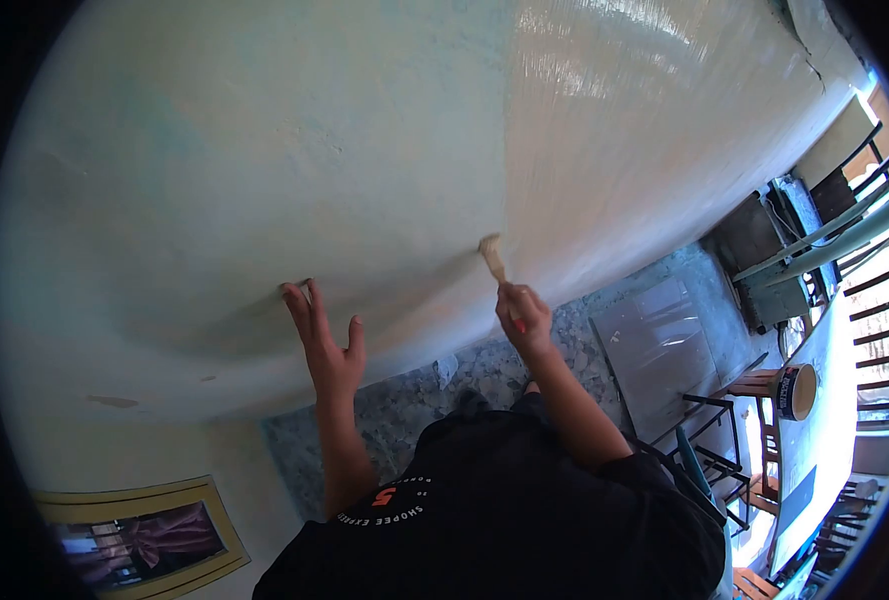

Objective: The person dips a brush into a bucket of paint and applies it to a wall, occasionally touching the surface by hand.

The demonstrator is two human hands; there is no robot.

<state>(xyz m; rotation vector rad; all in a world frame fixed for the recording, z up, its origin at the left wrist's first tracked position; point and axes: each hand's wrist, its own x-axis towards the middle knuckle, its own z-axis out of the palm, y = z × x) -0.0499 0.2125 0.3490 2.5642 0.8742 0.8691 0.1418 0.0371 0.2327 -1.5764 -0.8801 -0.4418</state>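
Note:
My right hand (525,318) is wrapped round the handle of a paintbrush (494,260), its pale bristles up at the wall (265,130). A bit of red shows at the handle between my fingers. The bristles lie beside the edge where a glossy, wet-looking cream coat (605,150) on the right meets the duller, bluish-green surface on the left. My left hand (329,345) is raised with fingers stretched out and spread, fingertips right at the wall, and it holds nothing.
A paint bucket (797,391) stands on a bright table (815,440) at the right. Below it is a black metal frame (720,440). A flat grey sheet (655,345) lies on the mottled floor (390,415). At lower left is a yellow-framed mirror or window (227,520).

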